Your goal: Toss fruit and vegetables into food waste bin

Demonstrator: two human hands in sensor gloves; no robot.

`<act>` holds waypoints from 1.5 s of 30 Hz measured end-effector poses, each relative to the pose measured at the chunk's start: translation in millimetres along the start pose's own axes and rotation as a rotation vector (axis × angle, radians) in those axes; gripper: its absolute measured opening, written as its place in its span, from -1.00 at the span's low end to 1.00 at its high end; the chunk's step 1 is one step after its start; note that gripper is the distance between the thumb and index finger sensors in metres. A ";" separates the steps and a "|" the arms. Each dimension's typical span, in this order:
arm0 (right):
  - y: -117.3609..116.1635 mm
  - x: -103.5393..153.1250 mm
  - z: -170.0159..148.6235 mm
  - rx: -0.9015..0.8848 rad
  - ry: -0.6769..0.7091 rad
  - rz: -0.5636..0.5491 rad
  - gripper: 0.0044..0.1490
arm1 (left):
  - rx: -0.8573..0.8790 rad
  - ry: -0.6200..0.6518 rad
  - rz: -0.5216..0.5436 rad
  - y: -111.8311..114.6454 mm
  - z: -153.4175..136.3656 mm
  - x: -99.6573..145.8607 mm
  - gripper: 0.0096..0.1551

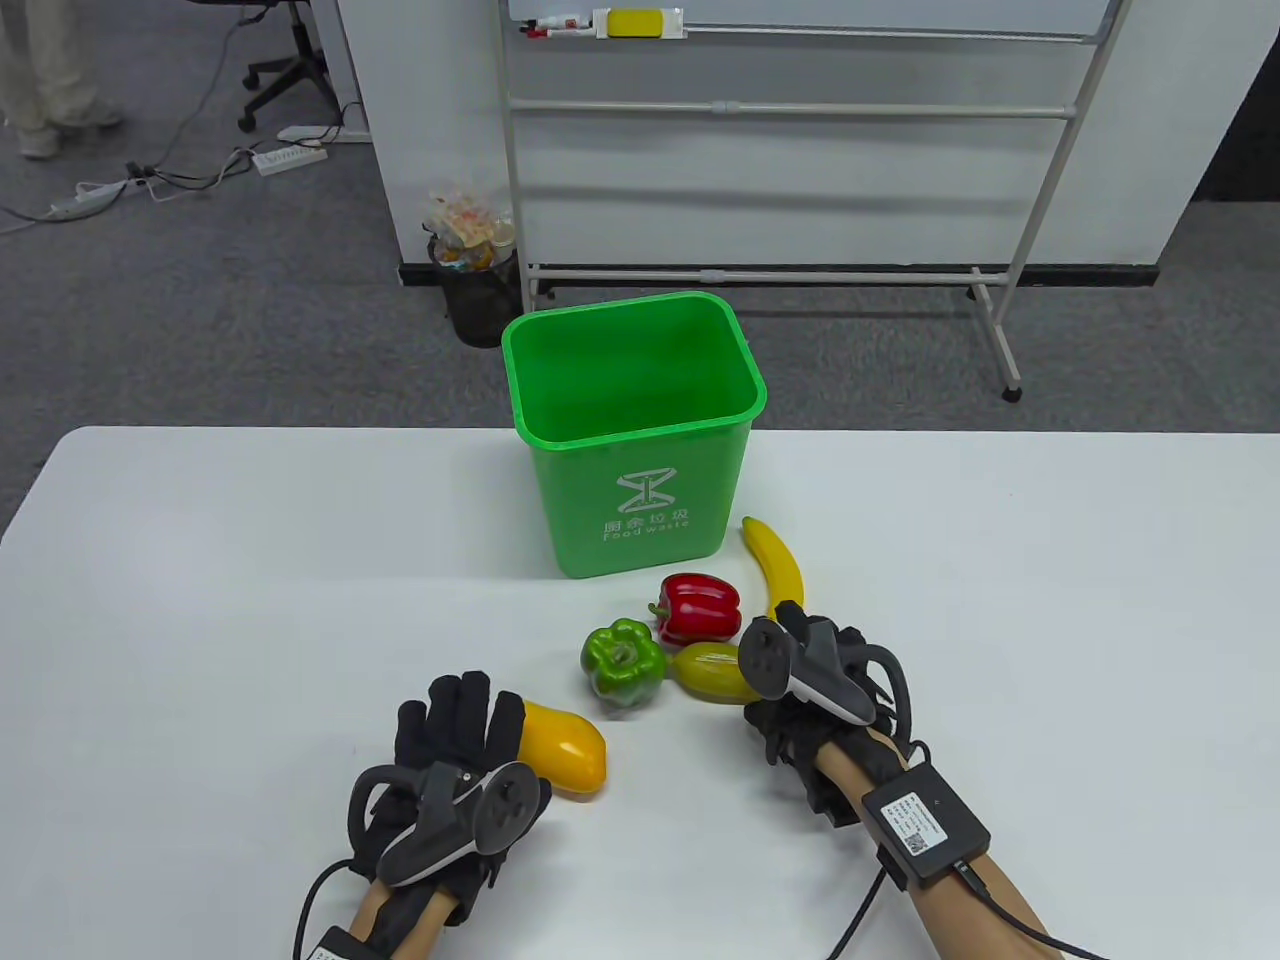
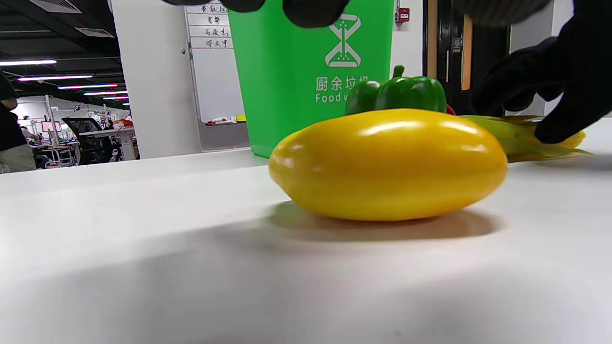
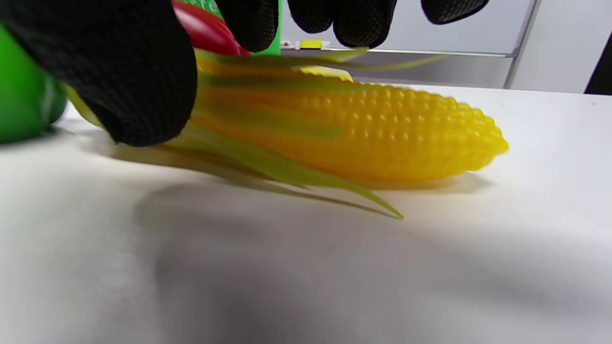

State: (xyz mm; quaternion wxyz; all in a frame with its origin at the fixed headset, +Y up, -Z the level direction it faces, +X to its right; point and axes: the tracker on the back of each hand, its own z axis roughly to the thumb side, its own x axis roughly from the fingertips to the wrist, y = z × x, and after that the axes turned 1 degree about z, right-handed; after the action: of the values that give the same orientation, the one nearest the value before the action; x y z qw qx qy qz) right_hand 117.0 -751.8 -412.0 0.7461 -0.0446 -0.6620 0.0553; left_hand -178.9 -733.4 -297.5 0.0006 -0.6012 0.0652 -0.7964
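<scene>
The green food waste bin (image 1: 630,440) stands open on the white table. In front of it lie a banana (image 1: 775,565), a red pepper (image 1: 700,605), a green pepper (image 1: 622,663), a corn cob (image 1: 710,672) and a yellow mango-like fruit (image 1: 568,748). My left hand (image 1: 462,715) is spread over the yellow fruit's left end. In the left wrist view the fruit (image 2: 389,165) lies on the table with the fingertips (image 2: 313,7) above it, apart. My right hand (image 1: 800,665) is over the corn (image 3: 344,129). Its thumb (image 3: 134,86) touches the husk and its fingers (image 3: 358,16) hang above the cob.
The bin's front wall (image 2: 296,71) stands behind the fruit in the left wrist view, with the green pepper (image 2: 397,93) in between. A whiteboard stand (image 1: 800,180) and a black waste basket (image 1: 480,285) stand on the floor beyond the table's far edge.
</scene>
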 end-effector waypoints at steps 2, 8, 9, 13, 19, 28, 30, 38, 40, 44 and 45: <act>-5.9 -1.2 1.9 0.032 -0.004 -0.017 0.22 | 0.001 0.000 0.002 -0.1 -0.1 0.1 0.05; -15.8 1.1 3.7 0.108 -0.028 -0.047 0.11 | 0.000 0.003 0.003 0.1 0.8 0.4 0.05; -15.7 2.1 2.8 0.105 -0.026 -0.044 0.10 | -0.002 0.004 0.003 0.2 1.2 0.5 0.05; -14.2 12.0 -4.3 0.093 -0.033 0.002 0.05 | 0.001 0.005 0.006 -0.2 1.7 0.5 0.05; -10.9 49.2 -14.2 -0.047 0.066 0.100 0.04 | -0.001 0.004 0.005 -0.3 1.7 0.7 0.05; 9.3 111.5 11.2 -0.729 0.439 0.390 0.05 | 0.001 0.000 0.004 -0.9 1.8 0.3 0.05; 28.0 110.4 19.9 -1.049 0.574 0.433 0.05 | 0.002 -0.002 0.006 -1.3 1.7 0.4 0.05; 227.9 6.0 37.0 -1.832 0.484 0.080 0.18 | 0.004 -0.008 0.005 -1.0 0.1 0.3 0.05; 239.3 -13.3 30.8 -1.734 0.264 0.076 0.30 | 0.016 -0.019 0.000 -0.7 -1.0 1.2 0.05; 214.6 -15.6 14.8 -1.654 0.085 0.033 0.26 | 0.029 -0.019 0.014 -4.0 -1.9 0.7 0.05; 201.6 -15.9 8.2 -1.644 0.066 0.066 0.25 | 0.017 -0.015 0.016 -4.0 -2.3 0.3 0.05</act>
State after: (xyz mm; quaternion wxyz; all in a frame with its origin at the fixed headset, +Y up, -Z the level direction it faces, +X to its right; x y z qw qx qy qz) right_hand 102.2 -554.6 -454.8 0.4924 -0.5975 -0.4675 -0.4266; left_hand -180.9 -729.2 -297.4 0.0125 -0.6065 0.0633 -0.7924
